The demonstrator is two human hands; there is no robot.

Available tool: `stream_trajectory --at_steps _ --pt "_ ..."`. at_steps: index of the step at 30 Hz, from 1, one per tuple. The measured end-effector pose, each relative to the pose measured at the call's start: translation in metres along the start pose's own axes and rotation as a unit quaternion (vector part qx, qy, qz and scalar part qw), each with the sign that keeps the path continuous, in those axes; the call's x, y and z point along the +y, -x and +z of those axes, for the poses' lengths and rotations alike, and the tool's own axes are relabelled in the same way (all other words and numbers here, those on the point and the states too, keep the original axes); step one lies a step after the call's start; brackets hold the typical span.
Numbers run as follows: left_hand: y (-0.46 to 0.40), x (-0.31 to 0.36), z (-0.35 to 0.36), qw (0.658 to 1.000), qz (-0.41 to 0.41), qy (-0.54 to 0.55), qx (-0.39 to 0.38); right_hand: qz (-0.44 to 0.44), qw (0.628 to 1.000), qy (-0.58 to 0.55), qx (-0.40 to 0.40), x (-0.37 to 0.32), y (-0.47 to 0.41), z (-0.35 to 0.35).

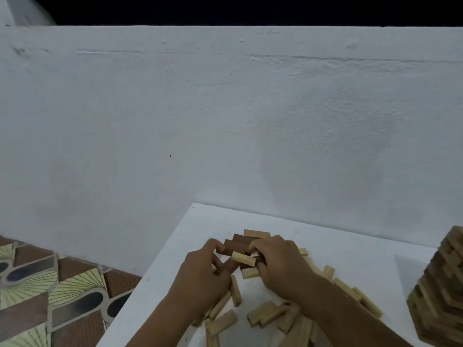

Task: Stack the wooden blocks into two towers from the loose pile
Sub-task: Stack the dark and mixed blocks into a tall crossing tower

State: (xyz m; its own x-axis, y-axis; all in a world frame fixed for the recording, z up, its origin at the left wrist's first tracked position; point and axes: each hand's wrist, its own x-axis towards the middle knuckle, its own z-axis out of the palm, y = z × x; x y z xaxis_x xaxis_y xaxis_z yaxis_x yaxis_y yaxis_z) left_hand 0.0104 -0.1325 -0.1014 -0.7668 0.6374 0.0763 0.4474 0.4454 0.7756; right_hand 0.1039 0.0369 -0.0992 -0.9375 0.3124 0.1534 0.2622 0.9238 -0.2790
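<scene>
No text, label, brand, number or sign can be read anywhere in the view. No print or marking is seen on the wooden blocks (244,257), and nothing is written on the white table (338,256) or on the wall (225,121). On the floor tiles (50,291) only a pattern is shown.

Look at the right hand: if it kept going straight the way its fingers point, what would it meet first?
The right hand points left toward the dark blocks of the low stack, which its fingers already touch; beyond them is the left hand. Depth is hard to judge.
</scene>
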Motion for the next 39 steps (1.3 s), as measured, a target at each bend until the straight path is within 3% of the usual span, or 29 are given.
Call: stream_trajectory --at_steps 5,8,11,16,24,30,39 --pt "0.001 -0.002 -0.003 0.985 -0.03 0.147 0.086 0.016 0.999 -0.023 -0.047 0.004 -0.01 -0.005" --pt "0.002 -0.003 -0.005 0.96 -0.06 0.249 0.11 0.02 0.996 -0.051 -0.064 0.005 -0.013 -0.008" --pt "0.0 -0.006 -0.008 0.949 -0.07 0.285 0.118 0.016 0.996 -0.056 -0.072 0.006 -0.017 -0.008" --pt "-0.002 -0.014 -0.007 0.946 -0.068 0.3 0.107 0.009 0.994 -0.079 -0.07 -0.001 -0.023 -0.012" --pt "-0.001 -0.018 -0.007 0.949 -0.05 0.288 0.114 -0.011 0.988 -0.145 0.043 -0.03 -0.034 0.006" --pt "0.003 -0.012 -0.005 0.957 -0.027 0.257 0.132 0.003 0.989 -0.144 0.038 -0.026 -0.031 0.02" --pt "0.012 0.005 -0.001 0.98 0.079 0.149 0.105 0.062 0.966 -0.216 0.13 -0.016 0.049 -0.02"
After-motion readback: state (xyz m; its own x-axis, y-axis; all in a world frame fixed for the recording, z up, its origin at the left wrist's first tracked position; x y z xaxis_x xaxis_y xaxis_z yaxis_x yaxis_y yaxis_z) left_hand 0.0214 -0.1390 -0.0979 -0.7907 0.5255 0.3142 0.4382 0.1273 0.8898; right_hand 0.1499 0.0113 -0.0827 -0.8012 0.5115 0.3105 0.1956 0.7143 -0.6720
